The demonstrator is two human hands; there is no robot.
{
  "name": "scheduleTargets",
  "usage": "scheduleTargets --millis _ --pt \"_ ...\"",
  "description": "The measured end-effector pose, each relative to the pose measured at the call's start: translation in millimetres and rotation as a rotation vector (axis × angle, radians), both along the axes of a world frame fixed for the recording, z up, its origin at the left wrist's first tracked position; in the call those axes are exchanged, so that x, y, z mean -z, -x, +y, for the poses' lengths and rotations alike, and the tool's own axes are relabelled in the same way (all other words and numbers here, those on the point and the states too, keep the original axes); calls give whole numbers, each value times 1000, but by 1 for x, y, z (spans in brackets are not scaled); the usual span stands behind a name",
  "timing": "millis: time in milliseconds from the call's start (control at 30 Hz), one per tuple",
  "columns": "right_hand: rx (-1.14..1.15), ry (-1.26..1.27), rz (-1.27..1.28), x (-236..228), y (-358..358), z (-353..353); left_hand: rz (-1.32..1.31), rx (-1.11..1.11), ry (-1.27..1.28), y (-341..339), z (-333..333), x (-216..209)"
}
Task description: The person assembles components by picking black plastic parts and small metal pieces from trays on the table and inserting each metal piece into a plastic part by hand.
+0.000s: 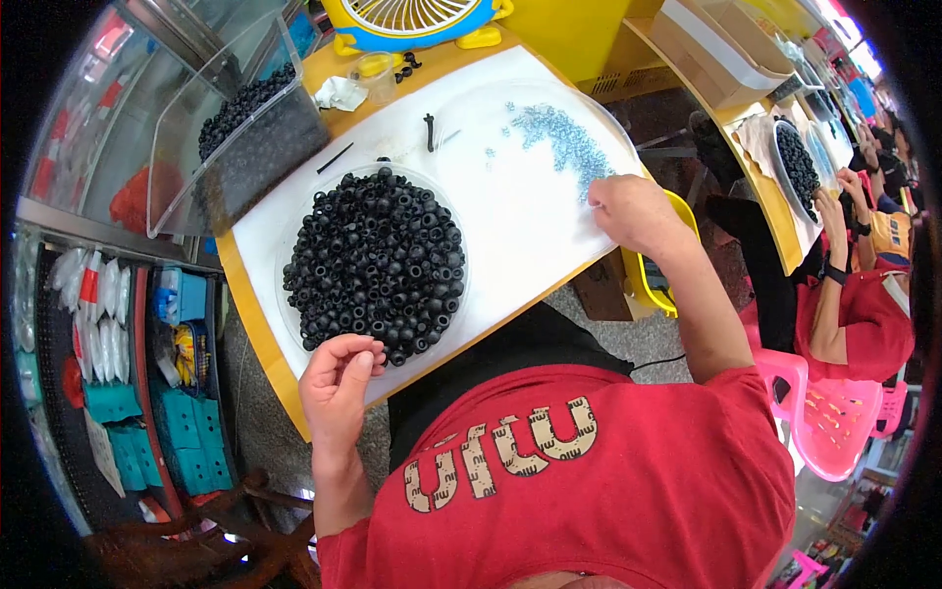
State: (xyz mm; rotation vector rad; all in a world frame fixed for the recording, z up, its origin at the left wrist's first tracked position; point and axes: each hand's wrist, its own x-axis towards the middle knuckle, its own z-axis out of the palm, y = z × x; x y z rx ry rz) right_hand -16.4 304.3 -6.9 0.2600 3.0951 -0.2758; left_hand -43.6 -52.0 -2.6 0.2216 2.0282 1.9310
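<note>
- Red shirt [589,471] nearest, its lower part cut off by the bottom edge;
- Left hand [339,383] at the near rim of a clear round tray [444,190]; thumb and fingertips brought close together; I cannot tell whether a piece is pinched between them;
- Right hand [636,211] over the right side of the white tabletop [500,265], fingers curled down; their tips are hidden, so what they grip, if anything, I cannot tell;
- Yellow basket [643,293] below the table edge, partly covered by the right forearm;
- Black pieces [378,265] heaped in the tray, many showing holes;
- Small clear-bluish pieces [564,142] scattered beyond the right hand; too small to make out singly;
- Clear bin [154,187] at far left, more black pieces inside;
- Fan [417,20] behind the table, cut off by the top edge.
</note>
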Motion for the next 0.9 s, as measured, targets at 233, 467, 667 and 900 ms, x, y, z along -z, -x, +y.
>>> scheduleTargets --millis 233,467,667,900 --pt "-22 -169 -161 13 15 -2 -1 -29 -10 -6 -7 -1" --pt "32 476 181 -4 0 -4 245 -191 292 10 -8 -3" --pt "100 980 220 -5 11 -28 639 -27 711 57 23 -6" --pt "-103 1381 174 -6 19 -68 604 32 791 73 35 1"
